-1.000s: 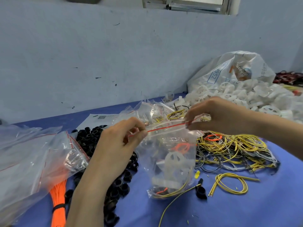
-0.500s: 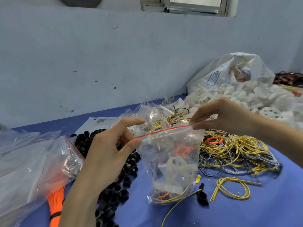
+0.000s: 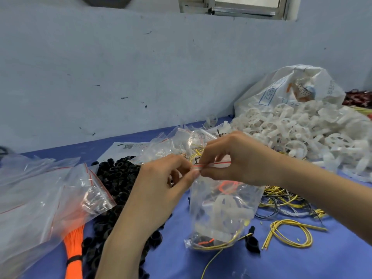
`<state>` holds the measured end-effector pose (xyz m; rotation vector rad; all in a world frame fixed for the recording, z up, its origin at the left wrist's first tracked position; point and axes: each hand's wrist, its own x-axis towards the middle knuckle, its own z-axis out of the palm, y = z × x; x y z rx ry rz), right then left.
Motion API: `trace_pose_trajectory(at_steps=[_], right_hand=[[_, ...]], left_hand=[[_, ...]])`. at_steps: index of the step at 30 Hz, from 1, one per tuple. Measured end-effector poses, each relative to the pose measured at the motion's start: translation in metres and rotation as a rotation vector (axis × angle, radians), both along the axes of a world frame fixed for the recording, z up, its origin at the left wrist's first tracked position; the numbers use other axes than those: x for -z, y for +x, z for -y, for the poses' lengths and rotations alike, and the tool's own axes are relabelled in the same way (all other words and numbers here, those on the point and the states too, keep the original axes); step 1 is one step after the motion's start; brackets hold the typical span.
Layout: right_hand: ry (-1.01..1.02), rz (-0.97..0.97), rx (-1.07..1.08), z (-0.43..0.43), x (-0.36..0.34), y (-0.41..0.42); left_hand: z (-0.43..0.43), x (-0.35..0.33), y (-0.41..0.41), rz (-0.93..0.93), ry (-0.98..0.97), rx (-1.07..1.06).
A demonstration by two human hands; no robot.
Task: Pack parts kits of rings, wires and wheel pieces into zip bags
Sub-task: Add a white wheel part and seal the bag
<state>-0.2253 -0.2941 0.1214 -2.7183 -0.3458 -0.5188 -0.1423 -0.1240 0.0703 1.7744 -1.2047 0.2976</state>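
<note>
Above the blue table [image 3: 302, 262], one filled zip bag [image 3: 223, 210] hangs between two hands: the left hand [image 3: 161, 184] and right hand [image 3: 237, 158] both pinch its red seal strip [image 3: 221, 163], fingertips nearly meeting. Left of the bag lie one heap of black rings [image 3: 116, 176] and one orange wire bundle [image 3: 74, 252]; right of it, one yellow wire loop [image 3: 289, 232].

A pale blue-grey painted wall [image 3: 141, 67] fills the back and carries many small dark scuffs and spots. At its top edge sits a grey metal-framed window [image 3: 247, 8], of which only the lower part shows. Below stands a table with a flat violet-blue cover [image 3: 322, 264], reaching to the wall. The light is soft and even.
</note>
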Motion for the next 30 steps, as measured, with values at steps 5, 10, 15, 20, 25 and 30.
trace_pose_trajectory(at_steps=[5, 10, 15, 20, 25, 30], right_hand=[[0.019, 0.054, 0.000, -0.003, 0.002, -0.002], [-0.001, 0.085, -0.031, -0.007, 0.004, -0.004], [0.007, 0.097, -0.052, -0.010, 0.004, -0.005], [0.058, 0.067, -0.058, -0.010, 0.006, -0.004], [0.146, 0.064, 0.017, -0.003, 0.008, -0.005], [0.096, 0.097, 0.021, -0.005, 0.015, -0.007]], left_hand=[[0.000, -0.001, 0.001, 0.043, -0.014, -0.017], [-0.003, 0.000, 0.003, 0.000, -0.005, 0.029], [-0.004, -0.001, 0.004, 0.027, 0.010, 0.089], [-0.003, -0.001, 0.005, 0.065, 0.016, 0.112], [-0.003, 0.000, 0.005, 0.064, -0.007, 0.056], [0.005, 0.002, 0.000, 0.062, 0.027, 0.044]])
